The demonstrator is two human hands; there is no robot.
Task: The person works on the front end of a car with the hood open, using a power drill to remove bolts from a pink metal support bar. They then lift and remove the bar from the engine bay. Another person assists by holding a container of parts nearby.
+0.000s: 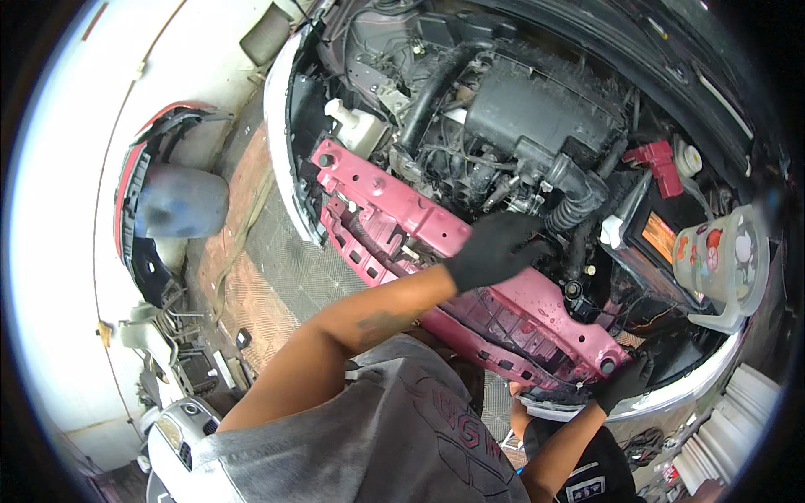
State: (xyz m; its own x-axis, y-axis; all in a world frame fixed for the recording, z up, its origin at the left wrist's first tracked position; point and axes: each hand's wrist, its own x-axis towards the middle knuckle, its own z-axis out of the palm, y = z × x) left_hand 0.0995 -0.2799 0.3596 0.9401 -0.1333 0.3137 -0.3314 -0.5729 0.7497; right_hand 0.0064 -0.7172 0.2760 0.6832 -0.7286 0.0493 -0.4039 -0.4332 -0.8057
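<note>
My left hand (501, 251), in a black glove, reaches across the pink radiator support bar (402, 201) at the front of an engine bay. Its fingers look stretched out toward dark hoses, and the tips blend into them. Beyond it is a black corrugated intake hose (576, 199), joined to a large black air filter box (543, 105). Down at the bar's right end is my right hand (622, 381), also black-gloved, beside a dark bolt or plug (609, 366). Its fingers merge with the dark background, so any grip is hidden.
A clear plastic pitcher (708, 260) with fruit prints stands by the battery (650, 239) at right. A red cover (658, 166) lies behind. A white reservoir (359, 130) sits left. On the floor are a blue-tinted container (184, 205), a red-edged bumper (130, 201) and loose parts.
</note>
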